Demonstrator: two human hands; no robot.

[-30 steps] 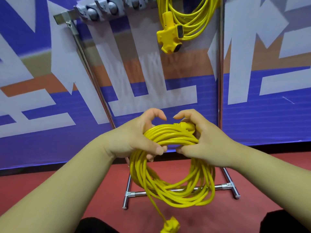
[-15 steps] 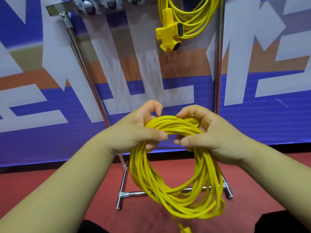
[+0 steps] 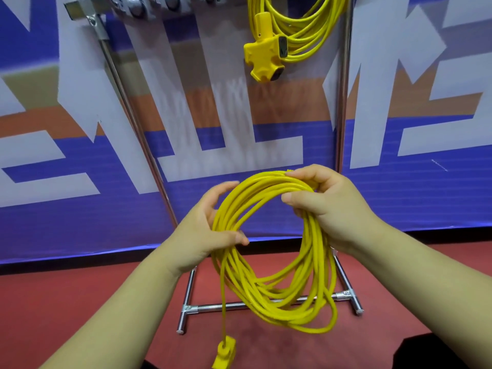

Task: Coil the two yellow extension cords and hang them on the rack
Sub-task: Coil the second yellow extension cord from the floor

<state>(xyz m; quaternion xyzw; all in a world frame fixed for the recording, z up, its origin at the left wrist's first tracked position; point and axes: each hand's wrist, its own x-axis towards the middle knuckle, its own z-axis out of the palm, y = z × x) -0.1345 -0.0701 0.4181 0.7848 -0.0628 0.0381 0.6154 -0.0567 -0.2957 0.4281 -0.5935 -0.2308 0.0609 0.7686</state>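
Yellow first cord (image 3: pixel 306 27) hangs coiled on the rack (image 3: pixel 138 129) top: done. Second cord (image 3: pixel 266 296) is coiled, held low before the rack, plug (image 3: pixel 225 352) dangling; hanging remains. Left hand (image 3: pixel 205 235): fingers (image 3: pixel 226 186) curled round loop's left side, thumb across strands. Right hand (image 3: pixel 332 209): fingers and thumb clamp the loop's top.

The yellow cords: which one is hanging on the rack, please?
The upper cord, on the rack; left hand and right hand hold the lower cord.
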